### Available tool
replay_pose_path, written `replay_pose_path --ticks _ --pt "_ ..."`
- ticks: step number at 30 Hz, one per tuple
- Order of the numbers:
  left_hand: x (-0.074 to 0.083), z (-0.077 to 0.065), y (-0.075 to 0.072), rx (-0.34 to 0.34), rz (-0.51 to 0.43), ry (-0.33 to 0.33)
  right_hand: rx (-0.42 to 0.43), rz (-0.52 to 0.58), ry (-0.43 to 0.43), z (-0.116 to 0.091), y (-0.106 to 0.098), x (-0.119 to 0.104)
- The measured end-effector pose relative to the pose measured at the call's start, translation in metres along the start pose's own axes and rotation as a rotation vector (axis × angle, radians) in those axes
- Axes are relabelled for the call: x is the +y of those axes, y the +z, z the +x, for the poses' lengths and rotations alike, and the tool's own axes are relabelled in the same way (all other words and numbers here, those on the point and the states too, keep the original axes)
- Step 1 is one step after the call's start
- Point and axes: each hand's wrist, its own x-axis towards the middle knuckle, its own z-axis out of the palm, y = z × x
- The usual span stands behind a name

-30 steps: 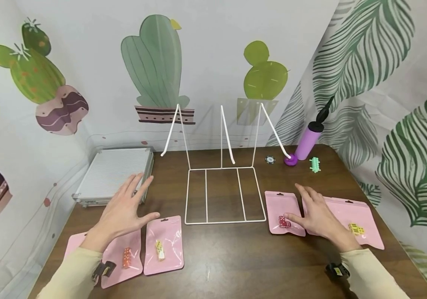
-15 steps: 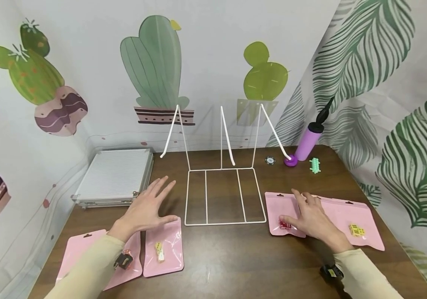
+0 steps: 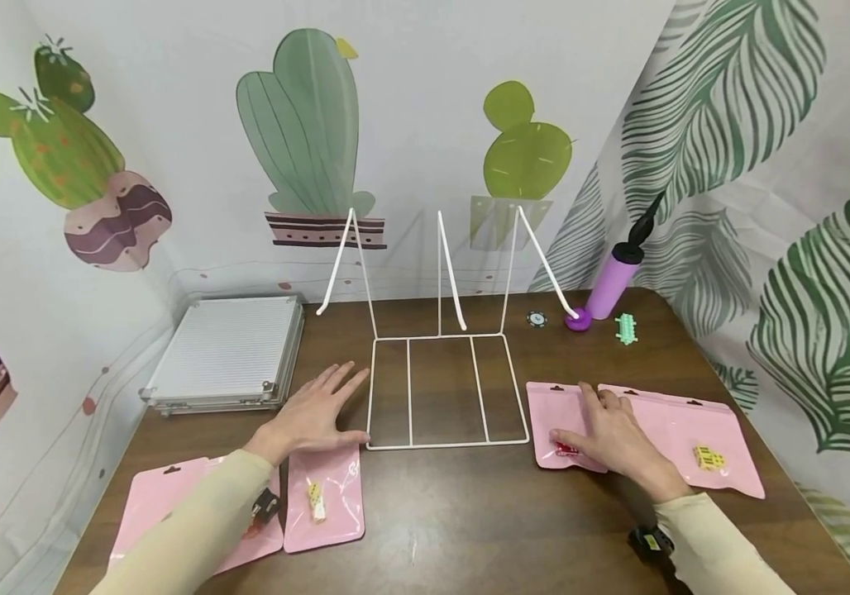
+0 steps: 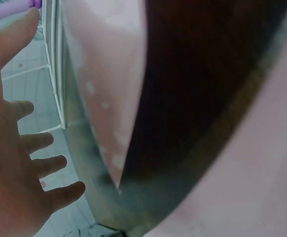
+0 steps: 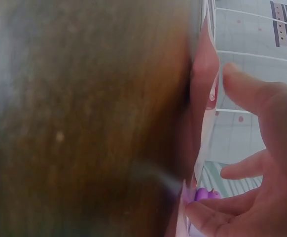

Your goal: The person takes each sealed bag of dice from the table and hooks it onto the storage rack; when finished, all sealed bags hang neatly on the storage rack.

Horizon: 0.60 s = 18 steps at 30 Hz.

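Observation:
My left hand (image 3: 313,417) spreads over the top of a pink zip pouch (image 3: 343,529) with yellow and white dice (image 3: 317,502) in its window. Its thumb tip reaches the front left corner of the white wire rack (image 3: 425,446). Thumb and fingers are spread apart in the left wrist view. My right hand (image 3: 617,438) is over another pink pouch (image 3: 544,405), thumb close above its red dice (image 3: 566,449), fingers loosely bent. The right wrist view shows its thumb (image 5: 242,86) beside the pouch's edge. Neither hand grips anything.
Other pink pouches (image 3: 737,421) lie far right, one showing yellow dice (image 3: 709,457), and at left (image 3: 150,504), partly under the left sleeve. A silver case (image 3: 231,347) stands back left. Back right are a purple pump (image 3: 611,285), purple ring (image 3: 577,320), green toy (image 3: 626,329) and poker chip (image 3: 537,319).
My left hand has moved right, from near the silver case to over the pouch beside the rack. My right hand has shifted slightly left and lower over the red-dice pouch.

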Motion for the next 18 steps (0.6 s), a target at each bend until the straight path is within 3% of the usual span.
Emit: replay_pose_path --ticks 11,18 --pt "0.0059 0.0041 0.0067 -0.1 0.026 -0.034 -0.059 0.0 0.047 0.0061 0.0028 -0.006" --pt "0.0088 0.0055 0.0068 -0.113 0.033 -0.05 -0.115 0.03 0.113 0.0077 0.0036 -0.009"
